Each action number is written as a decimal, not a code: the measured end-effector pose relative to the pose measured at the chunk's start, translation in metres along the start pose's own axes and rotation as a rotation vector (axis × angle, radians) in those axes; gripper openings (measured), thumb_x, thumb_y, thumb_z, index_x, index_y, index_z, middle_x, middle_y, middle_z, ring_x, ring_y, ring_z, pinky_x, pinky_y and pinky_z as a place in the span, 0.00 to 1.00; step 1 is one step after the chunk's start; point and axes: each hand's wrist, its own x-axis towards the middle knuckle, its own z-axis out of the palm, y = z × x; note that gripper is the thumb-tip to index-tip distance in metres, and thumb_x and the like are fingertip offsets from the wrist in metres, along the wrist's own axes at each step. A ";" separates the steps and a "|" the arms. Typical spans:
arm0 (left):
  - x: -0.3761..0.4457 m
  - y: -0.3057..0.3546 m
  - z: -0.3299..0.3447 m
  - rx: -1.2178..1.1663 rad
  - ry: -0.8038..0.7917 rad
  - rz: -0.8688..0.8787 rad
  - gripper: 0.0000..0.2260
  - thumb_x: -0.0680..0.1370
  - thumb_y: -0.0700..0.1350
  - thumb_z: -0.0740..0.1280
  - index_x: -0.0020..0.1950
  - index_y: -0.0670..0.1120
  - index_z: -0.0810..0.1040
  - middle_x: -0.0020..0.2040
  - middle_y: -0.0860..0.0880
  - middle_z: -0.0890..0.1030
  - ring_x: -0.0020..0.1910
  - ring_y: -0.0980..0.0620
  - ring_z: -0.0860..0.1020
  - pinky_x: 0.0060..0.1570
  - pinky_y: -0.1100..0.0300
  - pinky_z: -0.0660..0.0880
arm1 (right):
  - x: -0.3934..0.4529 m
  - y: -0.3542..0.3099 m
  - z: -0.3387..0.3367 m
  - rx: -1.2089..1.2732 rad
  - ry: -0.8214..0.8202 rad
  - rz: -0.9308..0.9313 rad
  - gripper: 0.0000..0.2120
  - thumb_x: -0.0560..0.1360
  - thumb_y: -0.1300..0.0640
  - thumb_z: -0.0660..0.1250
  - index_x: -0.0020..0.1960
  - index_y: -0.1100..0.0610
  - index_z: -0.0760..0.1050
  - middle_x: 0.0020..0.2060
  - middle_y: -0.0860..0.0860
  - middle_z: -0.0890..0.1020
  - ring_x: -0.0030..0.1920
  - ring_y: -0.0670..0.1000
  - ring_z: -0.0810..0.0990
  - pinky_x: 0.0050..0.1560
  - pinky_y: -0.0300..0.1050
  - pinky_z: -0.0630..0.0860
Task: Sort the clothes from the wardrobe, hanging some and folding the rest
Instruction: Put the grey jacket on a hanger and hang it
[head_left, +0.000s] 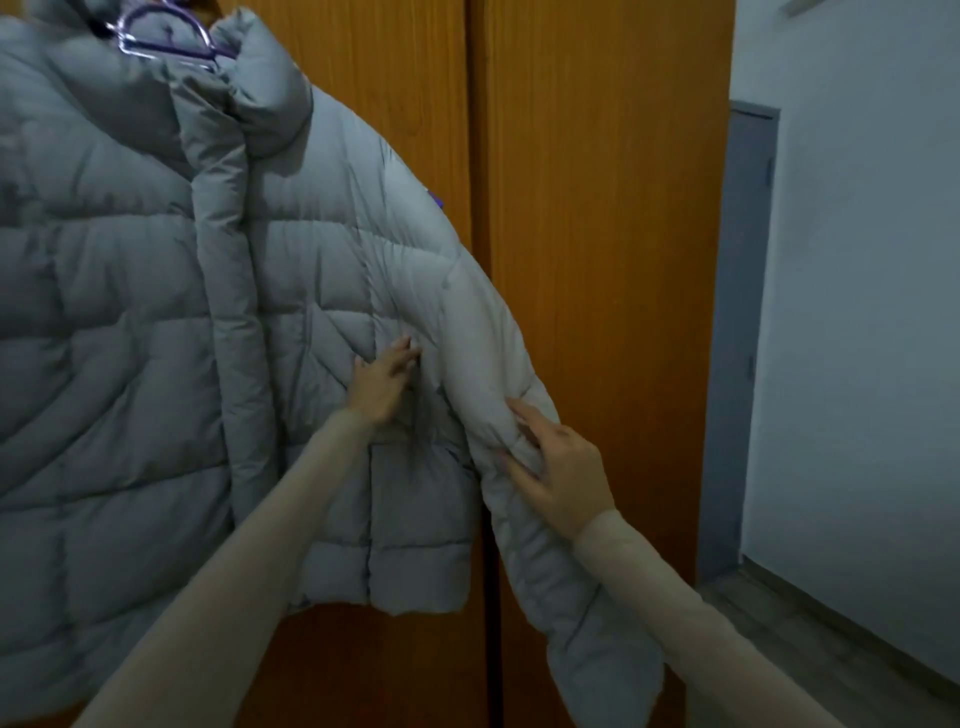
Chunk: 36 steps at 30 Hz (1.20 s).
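Grey puffer jacket (130, 312) hangs on a purple hanger (161, 36) up and to the left of both hands, in front of closed orange wooden wardrobe doors (597, 208). Left hand (376, 384) lies against the jacket's front panel beside the armpit seam, fingers extended and sunk a little into the padding; whether they pinch any fabric cannot be told. Right hand (558, 475) is on the jacket's sleeve (498, 364), fingers spread and curled into the padding, gripping a fold. The sleeve runs down past the right hand and ends below it, near the right forearm. Step in hand, as judged: the hanging part of the sort, with the jacket already on its hanger and the sleeve being straightened against the body. Next move likely calls for drawing the sleeve down and flat alongside the panel under the left hand, then checking the shoulder sits square. Grey-blue wall (857, 312) and a strip of floor lie right of the right hand.
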 end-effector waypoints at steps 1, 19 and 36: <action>-0.004 0.003 -0.011 -0.279 -0.016 -0.054 0.17 0.82 0.37 0.52 0.71 0.38 0.65 0.68 0.43 0.72 0.64 0.55 0.74 0.73 0.48 0.53 | -0.002 -0.008 0.003 0.067 -0.038 -0.004 0.26 0.72 0.46 0.62 0.67 0.57 0.71 0.46 0.52 0.83 0.45 0.50 0.80 0.46 0.38 0.73; -0.084 -0.035 -0.053 -0.363 0.202 -0.247 0.17 0.76 0.49 0.68 0.57 0.36 0.77 0.54 0.40 0.79 0.53 0.45 0.77 0.40 0.63 0.74 | -0.001 -0.078 0.091 -0.218 -0.104 -0.139 0.27 0.80 0.45 0.43 0.77 0.51 0.47 0.74 0.52 0.59 0.75 0.49 0.51 0.67 0.65 0.50; -0.058 -0.107 -0.059 -0.042 0.157 -0.101 0.13 0.77 0.44 0.66 0.58 0.37 0.77 0.53 0.38 0.80 0.53 0.42 0.77 0.41 0.63 0.65 | -0.018 -0.068 0.195 -0.351 -0.309 -0.063 0.33 0.78 0.35 0.39 0.76 0.52 0.53 0.76 0.54 0.52 0.76 0.53 0.45 0.71 0.64 0.41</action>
